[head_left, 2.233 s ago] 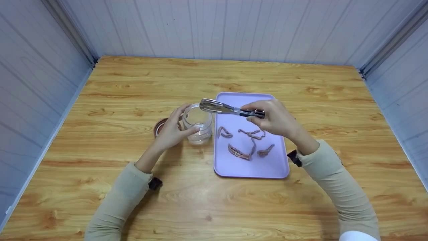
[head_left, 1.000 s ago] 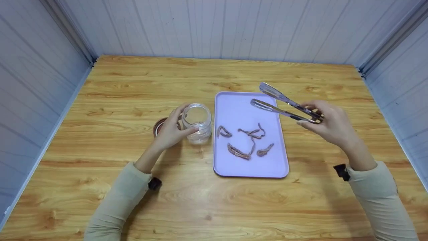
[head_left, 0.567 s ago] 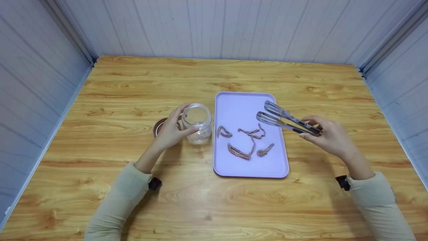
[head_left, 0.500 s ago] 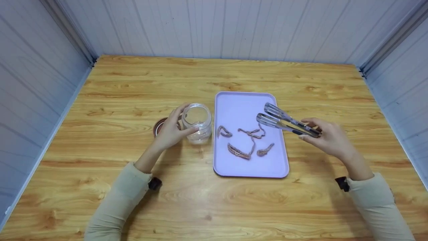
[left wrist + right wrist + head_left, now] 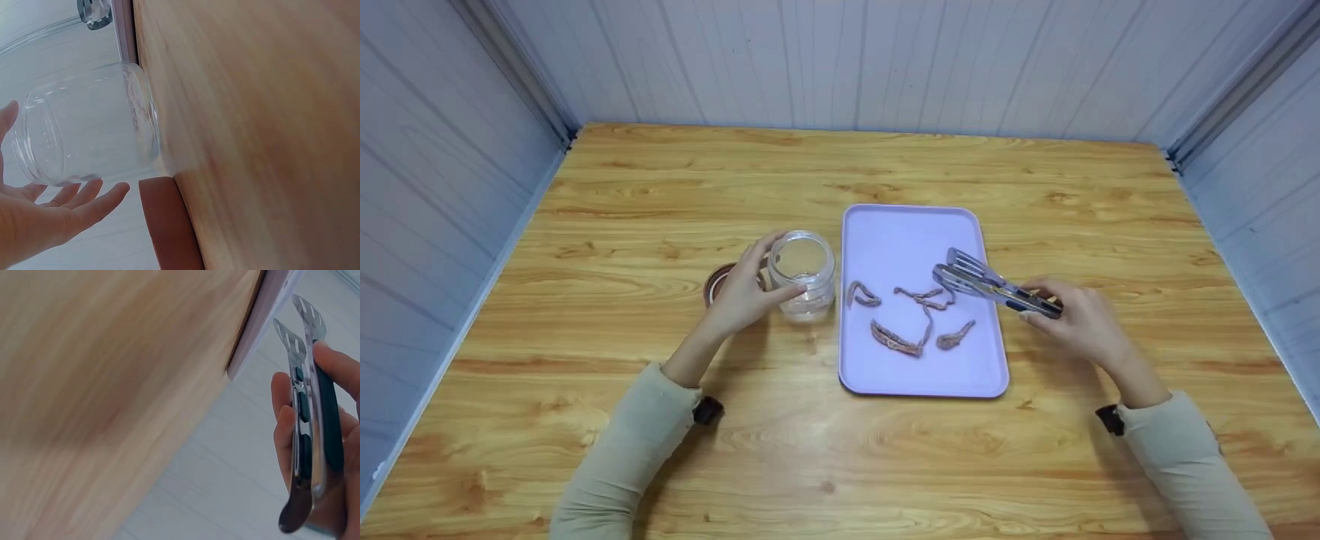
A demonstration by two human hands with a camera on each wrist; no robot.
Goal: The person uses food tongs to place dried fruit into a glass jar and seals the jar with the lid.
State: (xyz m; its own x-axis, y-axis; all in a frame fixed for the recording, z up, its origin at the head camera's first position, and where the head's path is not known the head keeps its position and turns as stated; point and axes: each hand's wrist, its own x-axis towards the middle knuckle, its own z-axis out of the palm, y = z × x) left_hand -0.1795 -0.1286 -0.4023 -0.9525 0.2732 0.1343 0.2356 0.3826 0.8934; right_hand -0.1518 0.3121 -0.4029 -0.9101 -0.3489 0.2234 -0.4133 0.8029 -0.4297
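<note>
My left hand (image 5: 744, 296) holds a clear glass jar (image 5: 802, 271), thumb on the near side and fingers around the far side. In the left wrist view the jar (image 5: 90, 126) stands on the table, see-through and without its lid. My right hand (image 5: 1084, 319) grips metal tongs (image 5: 997, 291) with dark handle pads. Their slotted tips are close together over the right part of a lilac tray (image 5: 911, 232), overlapping a thin brown strip (image 5: 937, 304). In the right wrist view the tongs (image 5: 309, 410) lie between thumb and fingers.
Other wrinkled brown pieces lie on the tray: a bent strip (image 5: 864, 295), a long strip (image 5: 894, 341) and a short piece (image 5: 955, 337). A reddish-brown lid (image 5: 169, 225) sits beside the jar, partly behind my left hand. Pale panels (image 5: 825, 67) border the table.
My right hand moved the tongs from above the jar out to the right, spread them, then lowered them toward the strips and squeezed them closer together. The left hand stayed at the jar.
</note>
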